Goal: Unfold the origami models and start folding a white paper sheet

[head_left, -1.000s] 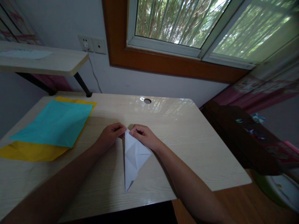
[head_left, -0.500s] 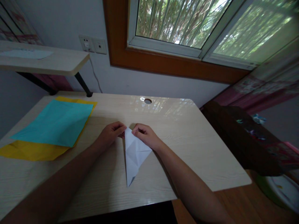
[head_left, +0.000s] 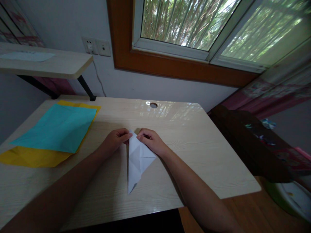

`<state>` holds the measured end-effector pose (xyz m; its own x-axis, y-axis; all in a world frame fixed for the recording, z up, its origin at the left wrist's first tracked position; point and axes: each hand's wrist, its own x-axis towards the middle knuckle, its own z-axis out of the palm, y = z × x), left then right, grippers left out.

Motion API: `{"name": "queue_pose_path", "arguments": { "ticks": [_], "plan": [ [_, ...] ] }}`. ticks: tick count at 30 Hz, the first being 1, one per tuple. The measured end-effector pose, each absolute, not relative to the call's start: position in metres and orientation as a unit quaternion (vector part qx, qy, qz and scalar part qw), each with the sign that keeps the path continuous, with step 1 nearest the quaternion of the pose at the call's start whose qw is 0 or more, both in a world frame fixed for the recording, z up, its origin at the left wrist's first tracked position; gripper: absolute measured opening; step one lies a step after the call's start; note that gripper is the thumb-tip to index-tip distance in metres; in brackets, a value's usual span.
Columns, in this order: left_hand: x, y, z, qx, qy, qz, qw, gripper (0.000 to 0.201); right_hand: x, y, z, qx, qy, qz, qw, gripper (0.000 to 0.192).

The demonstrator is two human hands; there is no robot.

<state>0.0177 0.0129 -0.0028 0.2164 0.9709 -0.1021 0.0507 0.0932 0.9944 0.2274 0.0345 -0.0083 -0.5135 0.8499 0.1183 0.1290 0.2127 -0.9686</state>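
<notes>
A folded sheet of white paper (head_left: 139,160), creased into a pointed, roughly triangular shape, is between my hands over the desk. Its long left edge runs down to a sharp tip near the front. My left hand (head_left: 119,136) pinches the top left corner between thumb and fingers. Close beside it, my right hand (head_left: 152,140) is closed on the upper right edge, thumb on top and fingers curled behind. A small flap is turned up near the lower tip. The fingertips behind the paper are hidden.
On the desk (head_left: 194,155) at left lie a turquoise sheet (head_left: 60,127) and a yellow sheet (head_left: 36,157) under it. A raised shelf (head_left: 68,63) on black legs stands at the back left. A round hole (head_left: 153,105) is near the desk's back edge.
The white paper has turned slightly, its lower tip and right corner shifting a little left. Both hands keep their grip and have hardly moved.
</notes>
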Motion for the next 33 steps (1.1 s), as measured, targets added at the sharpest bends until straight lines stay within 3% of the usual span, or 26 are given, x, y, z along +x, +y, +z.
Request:
{"name": "queue_pose_path", "arguments": {
  "ticks": [10, 25, 33],
  "plan": [
    [0.015, 0.016, -0.012, 0.509, 0.476, 0.441, 0.565, 0.026, 0.226, 0.034, -0.01, -0.322, -0.725, 0.507, 0.338, 0.019],
    [0.018, 0.014, -0.009, 0.512, 0.484, 0.436, 0.56, 0.031, 0.227, 0.034, -0.009, -0.347, -0.705, 0.517, 0.338, 0.025],
    [0.019, 0.013, -0.006, 0.488, 0.46, 0.437, 0.599, 0.048, 0.229, 0.041, -0.013, -0.438, -0.572, 0.528, 0.45, 0.026]
  ]
}}
